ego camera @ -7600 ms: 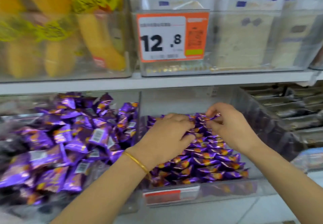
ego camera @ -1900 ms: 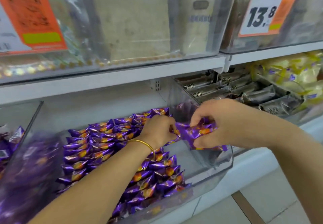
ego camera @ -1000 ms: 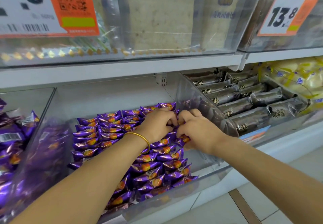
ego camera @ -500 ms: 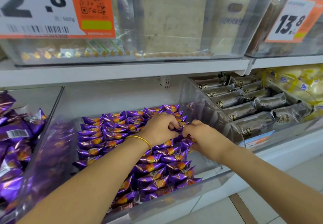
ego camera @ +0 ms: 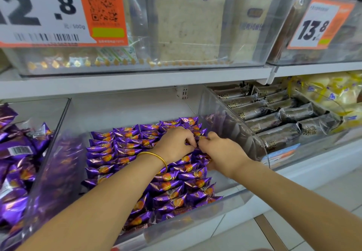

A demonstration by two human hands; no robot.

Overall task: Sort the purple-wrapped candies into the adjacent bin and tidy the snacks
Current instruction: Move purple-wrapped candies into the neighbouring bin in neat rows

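Note:
Purple-wrapped candies (ego camera: 125,149) with orange marks lie in neat rows inside a clear plastic bin (ego camera: 231,125) on the lower shelf. My left hand (ego camera: 176,143), with a gold bangle at the wrist, has curled fingers pinching a candy near the right side of the rows. My right hand (ego camera: 221,151) meets it fingertip to fingertip, gripping candies at the same spot. The adjacent bin (ego camera: 64,113) on the left holds a loose heap of larger purple packets (ego camera: 17,153).
To the right, a clear bin holds dark-wrapped bars (ego camera: 274,113), then yellow-white packets (ego camera: 333,94). The upper shelf (ego camera: 137,78) carries clear bins with price tags 12.8 (ego camera: 58,10) and 13.8 (ego camera: 315,25). Tiled floor (ego camera: 293,221) lies at lower right.
Since two seconds ago my right hand has lowered its handful of candies into the bin. Both hands now work together on the right rows; the view has drifted slightly.

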